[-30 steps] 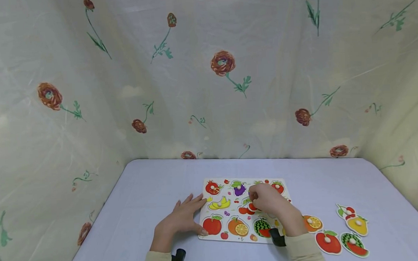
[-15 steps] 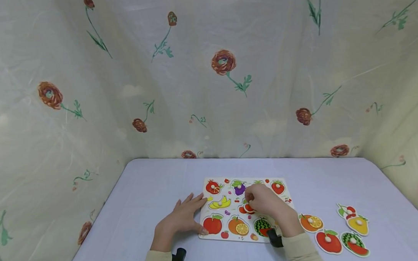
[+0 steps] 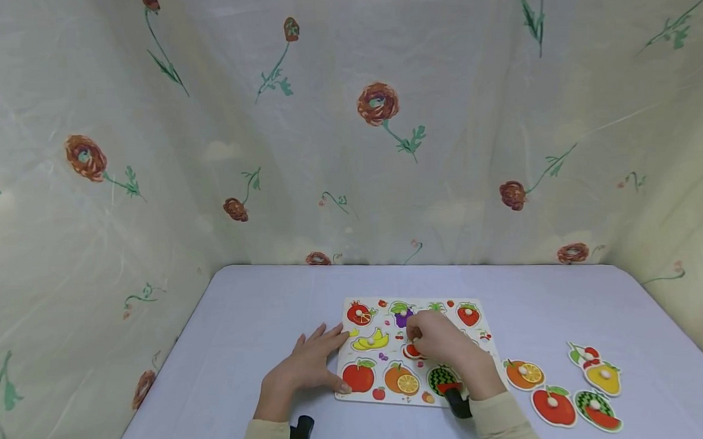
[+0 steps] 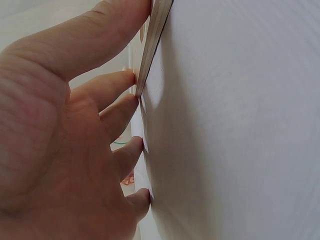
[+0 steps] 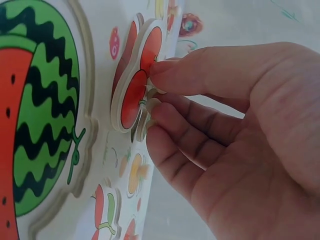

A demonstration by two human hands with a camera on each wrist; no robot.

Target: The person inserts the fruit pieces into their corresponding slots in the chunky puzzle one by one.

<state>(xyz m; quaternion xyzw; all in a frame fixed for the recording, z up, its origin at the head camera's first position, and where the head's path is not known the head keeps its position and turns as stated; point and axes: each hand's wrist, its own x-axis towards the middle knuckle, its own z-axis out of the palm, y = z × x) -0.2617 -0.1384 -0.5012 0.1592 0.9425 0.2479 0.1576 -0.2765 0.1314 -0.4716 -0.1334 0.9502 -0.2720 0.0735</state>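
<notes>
Slightly further left than half a second ago, the right hand (image 3: 440,342) now covers more of the fruit board (image 3: 379,373), pinching a red fruit piece (image 5: 132,100) by thumb and fingertips, tilted just above a recess printed in matching red. Meanwhile, the left hand (image 3: 303,370) has stayed put, fingers spread and relaxed, thumb and fingertips touching the board's left edge, where pale layers like plywood show. The gripped piece is flat and glossy, two rounded lobes rimmed in white; beside it the watermelon recess (image 5: 47,100) has a stepped, curving outline. Right of the board, five smooth cut-outs, among them an orange piece (image 3: 523,374) and a yellow pear piece (image 3: 602,379), lie on the white tabletop (image 3: 273,300).
</notes>
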